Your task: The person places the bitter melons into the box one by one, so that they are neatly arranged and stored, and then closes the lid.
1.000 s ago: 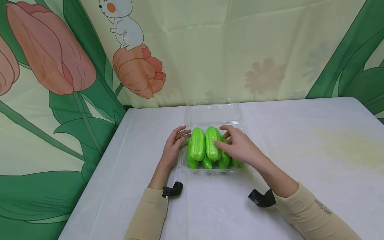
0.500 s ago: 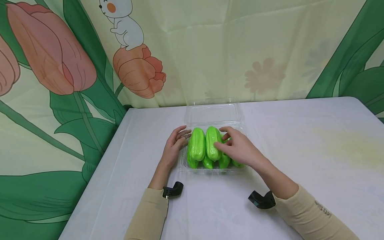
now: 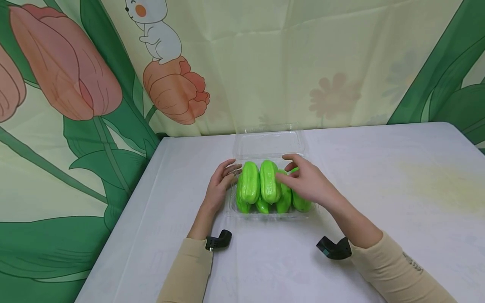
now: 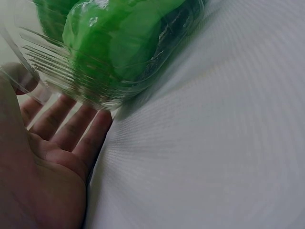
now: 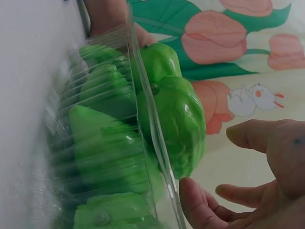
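Movement since the earlier pictures was small and belonged to the right hand [image 3: 308, 185] only. Before, its fingers lay across the middle of the green chayotes [image 3: 269, 185] in the clear plastic box [image 3: 231, 210], with the fingertips on the second fruit of the top row; now the hand had slid a little to the right and away from that fruit, so more of the lower fruits on the right side of the box came into view. The grip of the right hand was spread and relaxed, the fingers only loosely bent above the pile, and in the right wrist view the fingers [image 5: 200, 205] stood just beside the box rim and closed on nothing. The left hand [image 3: 219, 185] had not moved: its straight fingers lay against the left wall of the box, and in the left wrist view the fingers [image 4: 71, 131] touched the ribbed plastic wall [image 4: 90, 86] without curling around it. The box stayed in the middle of the tabletop [image 3: 379, 176], its lid [image 3: 270, 143] open and lying back toward the curtain [image 3: 265, 63]. To my judgement, the arranging of the fruits was nearly finished, because all of them sat inside the box and the right hand seemed to be leaving them.
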`<state>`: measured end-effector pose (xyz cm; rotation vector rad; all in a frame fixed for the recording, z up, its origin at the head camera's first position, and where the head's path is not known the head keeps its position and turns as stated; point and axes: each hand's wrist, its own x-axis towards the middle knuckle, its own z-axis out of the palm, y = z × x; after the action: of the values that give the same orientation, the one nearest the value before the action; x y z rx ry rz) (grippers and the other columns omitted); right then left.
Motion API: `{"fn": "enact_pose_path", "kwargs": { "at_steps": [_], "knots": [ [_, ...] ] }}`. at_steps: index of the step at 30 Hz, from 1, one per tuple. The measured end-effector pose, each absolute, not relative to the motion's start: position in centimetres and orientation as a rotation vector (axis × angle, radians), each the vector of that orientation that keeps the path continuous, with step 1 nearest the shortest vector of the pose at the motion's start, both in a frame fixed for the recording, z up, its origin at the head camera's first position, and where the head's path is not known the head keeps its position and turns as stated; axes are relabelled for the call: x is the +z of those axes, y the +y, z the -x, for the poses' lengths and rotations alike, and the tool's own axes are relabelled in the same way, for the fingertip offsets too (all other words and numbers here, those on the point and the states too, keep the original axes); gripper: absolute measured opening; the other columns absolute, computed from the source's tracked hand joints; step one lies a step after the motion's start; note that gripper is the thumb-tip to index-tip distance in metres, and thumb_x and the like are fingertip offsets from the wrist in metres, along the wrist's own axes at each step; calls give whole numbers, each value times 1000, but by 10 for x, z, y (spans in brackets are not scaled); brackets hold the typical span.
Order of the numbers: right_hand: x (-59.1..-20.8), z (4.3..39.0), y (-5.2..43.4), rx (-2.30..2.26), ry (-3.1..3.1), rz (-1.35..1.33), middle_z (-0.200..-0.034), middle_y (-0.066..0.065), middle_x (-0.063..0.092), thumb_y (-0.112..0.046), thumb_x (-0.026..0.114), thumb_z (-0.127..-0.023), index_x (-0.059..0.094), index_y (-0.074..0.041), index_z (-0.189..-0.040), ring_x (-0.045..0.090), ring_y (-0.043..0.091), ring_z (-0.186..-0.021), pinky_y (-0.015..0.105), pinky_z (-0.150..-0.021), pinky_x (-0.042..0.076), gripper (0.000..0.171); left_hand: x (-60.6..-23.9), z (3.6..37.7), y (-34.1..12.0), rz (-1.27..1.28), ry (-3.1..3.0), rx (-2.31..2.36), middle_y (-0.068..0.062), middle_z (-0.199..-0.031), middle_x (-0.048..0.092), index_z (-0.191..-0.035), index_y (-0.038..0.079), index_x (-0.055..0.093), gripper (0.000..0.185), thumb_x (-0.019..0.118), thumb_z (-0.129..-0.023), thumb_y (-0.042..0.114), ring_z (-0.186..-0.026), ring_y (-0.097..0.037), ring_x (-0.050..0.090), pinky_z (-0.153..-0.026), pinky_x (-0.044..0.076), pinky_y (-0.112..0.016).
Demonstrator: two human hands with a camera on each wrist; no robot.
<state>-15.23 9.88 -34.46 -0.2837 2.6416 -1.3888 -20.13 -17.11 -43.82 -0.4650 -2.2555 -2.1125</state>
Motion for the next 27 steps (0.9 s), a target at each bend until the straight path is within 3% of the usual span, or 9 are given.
{"fn": "enact_pose_path", "kwargs": {
  "at_steps": [7, 19, 27],
  "knots": [
    [-338, 153, 105, -1429, 2634, 257, -129, 18, 58, -37, 63, -98, 39, -6, -152, 60, 35, -115, 42, -84, 51, 67, -438, 201, -172, 476, -2251, -2112, -21, -140, 56, -149, -2, 41, 48, 44, -101, 3, -128, -34, 56, -105, 45, -51],
    [-327, 169, 127, -1593, 2563, 233, -134, 17, 54, -37, 63, -99, 36, -9, -155, 57, 35, -120, 51, -97, 46, 68, -438, 200, -170, 486, -2263, -2100, -23, -140, 56, -149, -3, 40, 48, 43, -101, 3, -128, -36, 55, -105, 45, -52],
    [-329, 183, 142, -1809, 2385, 278, -131, 19, 50, -26, 58, -103, 36, -3, -154, 63, 20, -104, 32, -95, 52, 59, -438, 200, -170, 485, -2259, -2097, -22, -140, 56, -149, -3, 40, 49, 43, -100, 4, -128, -36, 55, -104, 45, -52]
  ]
}}
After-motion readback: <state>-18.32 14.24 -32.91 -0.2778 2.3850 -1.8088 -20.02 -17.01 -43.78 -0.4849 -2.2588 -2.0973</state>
